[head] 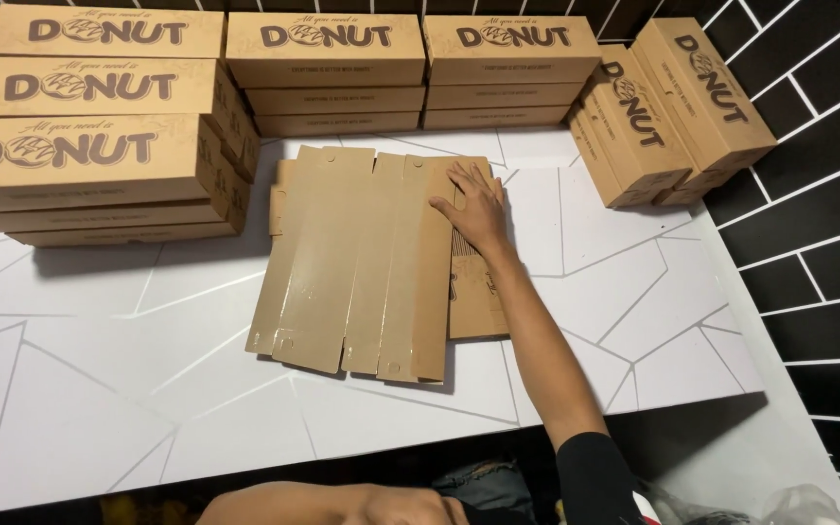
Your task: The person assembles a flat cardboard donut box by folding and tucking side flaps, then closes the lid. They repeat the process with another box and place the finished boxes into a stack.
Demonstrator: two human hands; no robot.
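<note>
A flat, unfolded brown cardboard box blank (362, 262) lies in the middle of the white table (99, 389), its glossy inner side up, creased into long panels. My right hand (473, 206) rests palm down on the blank's far right part, fingers spread, pressing the cardboard flat. A second flat blank (476, 301) shows under its right edge. My left hand is out of sight; only a bare forearm (323, 506) crosses the bottom edge of the view.
Stacks of folded brown boxes ring the table: at the far left (89, 156), along the back (332, 68), (507, 68), and tilted at the back right (673, 107). A black tiled wall (809, 194) stands to the right. The table's front edge is near me.
</note>
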